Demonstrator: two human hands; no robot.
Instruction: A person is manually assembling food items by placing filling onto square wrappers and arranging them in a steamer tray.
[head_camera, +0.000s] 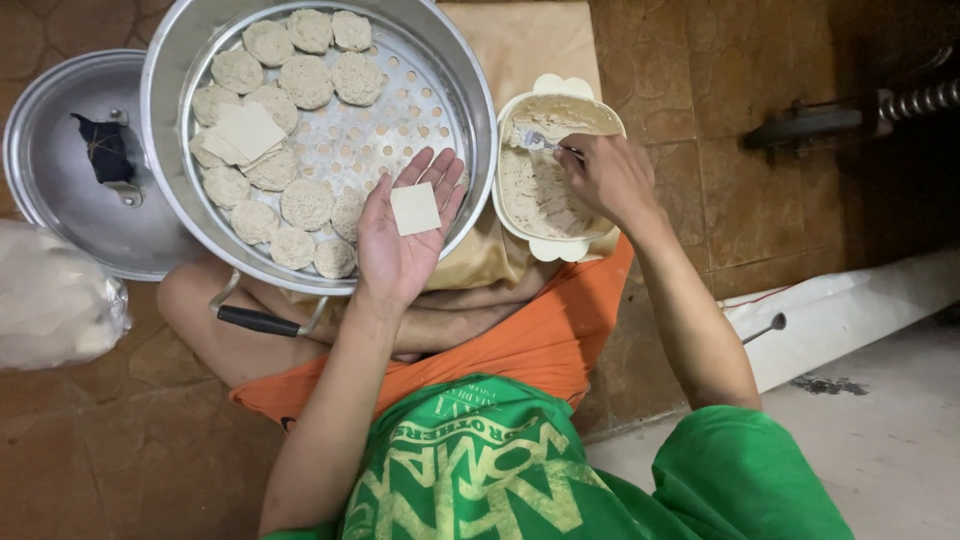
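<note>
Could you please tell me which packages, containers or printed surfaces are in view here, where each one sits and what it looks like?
Plastic bag: far left on the floor, clear, crumpled, pale contents.
Filling tub: right of the steamer, cream, rounded, holding pale paste; right hand dips a utensil in it.
Green shirt: bottom centre, yellow print.
Left hand: holds a square wrapper flat on the palm.
No signs or screens.

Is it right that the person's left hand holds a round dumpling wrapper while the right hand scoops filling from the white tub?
Not quite. In the head view, the pale dumpling wrapper on the open left hand is square, not round. The right hand does scoop from the white tub.
</note>
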